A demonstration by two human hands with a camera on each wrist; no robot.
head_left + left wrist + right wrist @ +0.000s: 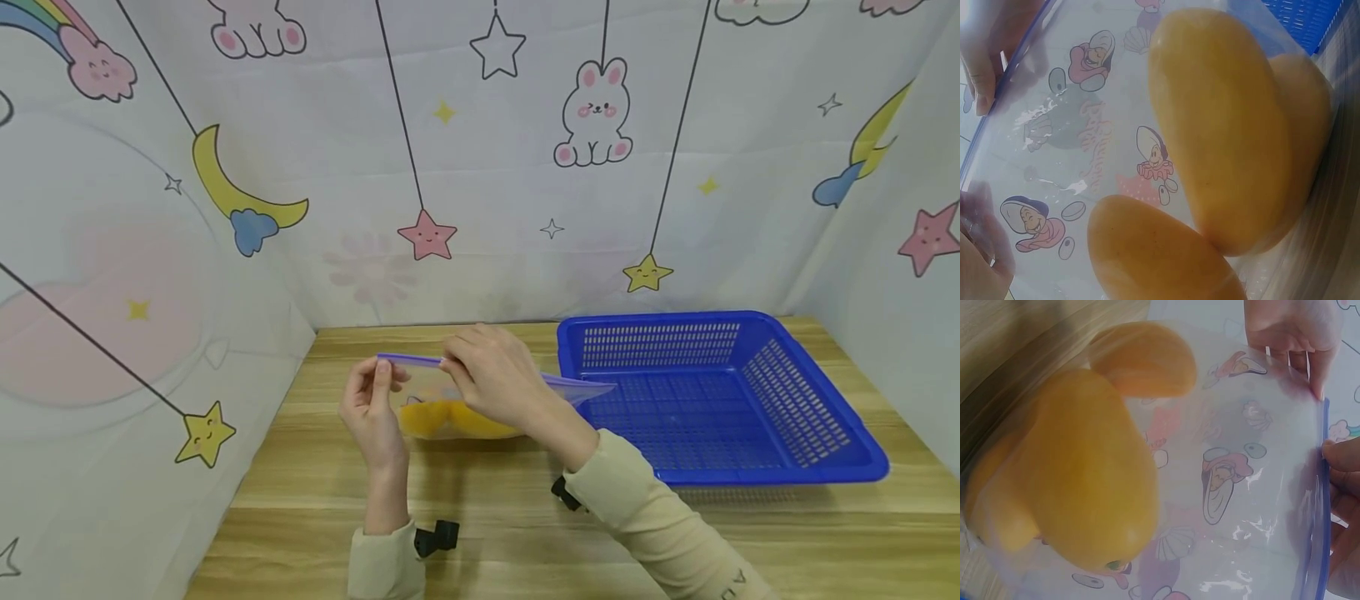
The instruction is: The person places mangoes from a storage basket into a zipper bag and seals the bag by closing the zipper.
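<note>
A clear zip bag (422, 379) printed with cartoon shells stands upright on the table, its purple zip strip along the top. Inside it lie three yellow mangoes (423, 419); the left wrist view shows a large mango (1219, 131) overlapping another, with a third mango (1154, 253) beside them. At the zip's left end, my left hand (377, 414) pinches the bag's top corner between thumb and fingers. My right hand (495, 375) pinches the zip strip (1322, 506) nearer its middle, thumb on one side and fingers on the other. The bag's right end hangs over the basket's near-left rim.
On the right of the wooden table (315, 492) sits a blue plastic basket (720, 479) with slotted sides and nothing in it. A printed white cloth (510, 183) encloses the back and sides. Black camera mounts (437, 538) stick out at the wrists.
</note>
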